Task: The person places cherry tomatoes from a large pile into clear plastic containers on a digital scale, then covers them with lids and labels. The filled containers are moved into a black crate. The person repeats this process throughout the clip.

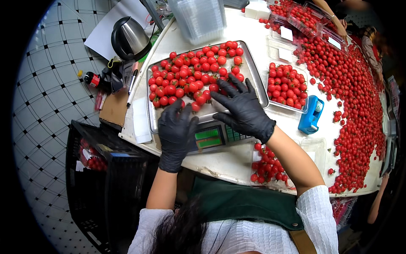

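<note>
Many cherry tomatoes [190, 74] lie on a metal tray [258, 81] that rests on a digital scale [209, 136] with a lit display. My left hand [176, 133], in a black glove, is at the tray's near edge, its fingertips by the lowest tomatoes. Over the tray's right part is my right hand [244, 109], also black-gloved, fingers spread and fingertips against tomatoes. Whether either hand grips one cannot be told. Right of the tray stands a clear plastic box full of tomatoes [287, 85], with a blue tape dispenser [311, 114] beside it.
A large tomato heap [355, 111] covers the table's right side. Stacked clear containers [199, 19] stand behind the tray. Another box with tomatoes [268, 165] sits under my right forearm. At left are an electric kettle [130, 38], a bottle [92, 79] and black crates [108, 177]. Other people work at far right.
</note>
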`<state>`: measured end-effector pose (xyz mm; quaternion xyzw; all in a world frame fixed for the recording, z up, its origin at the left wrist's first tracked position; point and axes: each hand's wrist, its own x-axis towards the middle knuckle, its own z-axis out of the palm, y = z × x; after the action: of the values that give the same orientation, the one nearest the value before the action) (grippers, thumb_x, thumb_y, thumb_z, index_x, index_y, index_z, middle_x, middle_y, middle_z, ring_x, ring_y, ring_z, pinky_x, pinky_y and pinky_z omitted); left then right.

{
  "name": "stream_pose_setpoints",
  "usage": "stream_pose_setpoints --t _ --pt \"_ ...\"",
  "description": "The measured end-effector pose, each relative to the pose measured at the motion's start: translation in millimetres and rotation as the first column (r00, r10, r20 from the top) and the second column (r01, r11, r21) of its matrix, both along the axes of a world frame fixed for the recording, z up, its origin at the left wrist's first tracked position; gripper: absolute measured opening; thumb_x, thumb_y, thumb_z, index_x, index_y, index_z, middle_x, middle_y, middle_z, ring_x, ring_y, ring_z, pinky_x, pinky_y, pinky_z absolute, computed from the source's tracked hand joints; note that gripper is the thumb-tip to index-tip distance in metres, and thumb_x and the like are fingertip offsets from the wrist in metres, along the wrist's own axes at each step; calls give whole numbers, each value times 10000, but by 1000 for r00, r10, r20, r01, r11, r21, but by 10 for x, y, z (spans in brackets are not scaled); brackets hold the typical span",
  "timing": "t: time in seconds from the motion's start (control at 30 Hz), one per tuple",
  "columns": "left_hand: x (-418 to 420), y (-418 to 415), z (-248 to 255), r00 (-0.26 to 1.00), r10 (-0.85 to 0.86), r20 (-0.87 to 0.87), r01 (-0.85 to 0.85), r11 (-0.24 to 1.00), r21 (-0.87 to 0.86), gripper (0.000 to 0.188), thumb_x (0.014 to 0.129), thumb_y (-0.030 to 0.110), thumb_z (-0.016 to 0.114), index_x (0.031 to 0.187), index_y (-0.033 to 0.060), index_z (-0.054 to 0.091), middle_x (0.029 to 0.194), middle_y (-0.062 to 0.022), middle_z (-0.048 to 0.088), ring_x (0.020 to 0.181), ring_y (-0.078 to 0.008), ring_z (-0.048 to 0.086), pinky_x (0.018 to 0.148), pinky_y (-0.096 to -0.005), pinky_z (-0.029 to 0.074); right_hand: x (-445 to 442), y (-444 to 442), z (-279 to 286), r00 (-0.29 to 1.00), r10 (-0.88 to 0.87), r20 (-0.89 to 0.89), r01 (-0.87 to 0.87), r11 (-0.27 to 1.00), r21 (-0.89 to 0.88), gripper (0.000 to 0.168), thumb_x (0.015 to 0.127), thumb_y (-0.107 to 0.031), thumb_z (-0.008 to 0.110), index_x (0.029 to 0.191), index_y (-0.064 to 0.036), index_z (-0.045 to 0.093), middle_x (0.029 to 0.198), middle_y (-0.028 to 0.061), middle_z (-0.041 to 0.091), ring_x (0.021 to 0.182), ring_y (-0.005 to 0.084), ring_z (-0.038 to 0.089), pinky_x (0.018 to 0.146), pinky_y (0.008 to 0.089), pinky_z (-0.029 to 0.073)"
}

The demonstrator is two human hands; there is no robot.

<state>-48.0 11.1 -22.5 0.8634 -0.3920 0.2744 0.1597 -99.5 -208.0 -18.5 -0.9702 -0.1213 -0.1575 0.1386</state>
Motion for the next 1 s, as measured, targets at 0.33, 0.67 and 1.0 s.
stream_pose_setpoints --t 0.33,0.67,1.0 --pt "77 -66 169 811 220 -542 -247 969 24 934 613 427 839 1370 89 408 1126 -167 520 1047 -335 534 910 -420 432 45 -177 181 912 -309 -268 354 925 137 848 634 -403 812 1311 -70 425 1214 229 473 1069 369 531 835 417 505" --pt "142 -545 160 776 190 -602 -136 982 134 1021 603 408 811 1440 161 281 1189 -203 415 1079 -353 507 842 -448 485 236 -327 157 924 -141 -356 254 922 293 873 597 -258 787 1359 -79 401 1051 213 513 968 368 572 821 409 495" --pt "141 -694 15 740 10 -673 -100 990 -95 857 672 262 760 1400 140 325 1172 -211 433 997 -376 559 855 -441 485 148 -145 161 861 293 -415 287 393 874 762 769 71 609 1441 -166 338 1213 110 515 988 161 566 840 291 517"
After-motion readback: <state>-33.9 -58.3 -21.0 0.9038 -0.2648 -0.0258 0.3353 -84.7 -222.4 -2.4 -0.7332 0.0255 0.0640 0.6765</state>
